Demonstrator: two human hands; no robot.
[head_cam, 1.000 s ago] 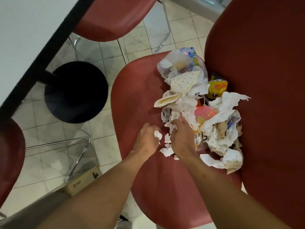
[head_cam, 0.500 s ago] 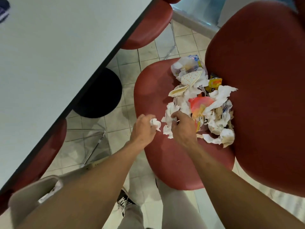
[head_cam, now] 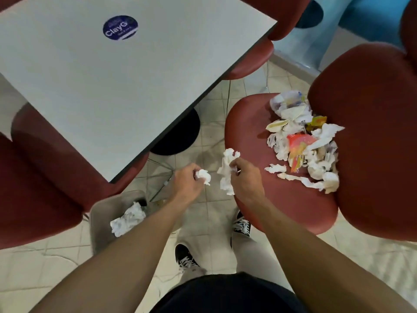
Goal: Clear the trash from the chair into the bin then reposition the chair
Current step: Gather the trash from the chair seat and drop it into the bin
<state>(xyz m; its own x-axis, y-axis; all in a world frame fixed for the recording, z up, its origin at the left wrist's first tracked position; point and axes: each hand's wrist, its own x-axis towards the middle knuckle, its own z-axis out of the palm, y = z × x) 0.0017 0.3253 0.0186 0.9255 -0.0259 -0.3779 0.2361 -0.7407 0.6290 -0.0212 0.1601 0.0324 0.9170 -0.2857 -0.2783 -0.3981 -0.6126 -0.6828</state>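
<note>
Left hand (head_cam: 186,184) clenched around a small crumpled tissue wad (head_cam: 204,176), white paper poking out past the knuckles on the thumb side. Right hand (head_cam: 244,179) pinching a longer crumpled napkin (head_cam: 226,171) between thumb and fingertips, the paper rising above the grip and dangling below it, off the seat edge and over the tiled floor (head_cam: 212,136). Both hands held close together, just left of the red chair (head_cam: 252,132), clear of its seat.

Most of the trash pile (head_cam: 302,143) resting on the chair seat against the backrest, well apart from both hands: white tissues, an orange-pink wrapper, a yellow packet, a clear plastic bag at the far end. Two loose tissue scraps lying nearer the right hand, on the seat, not touching it.

Grey bin (head_cam: 101,213) down at lower left, beside another red chair, below and left of the left hand, holding crumpled white paper (head_cam: 127,220); possibly more beneath it, interior too dim to tell. White table (head_cam: 112,75) with a round blue sticker (head_cam: 120,27) at upper left. Black sneakers (head_cam: 185,258) and light trousers visible between the forearms.
</note>
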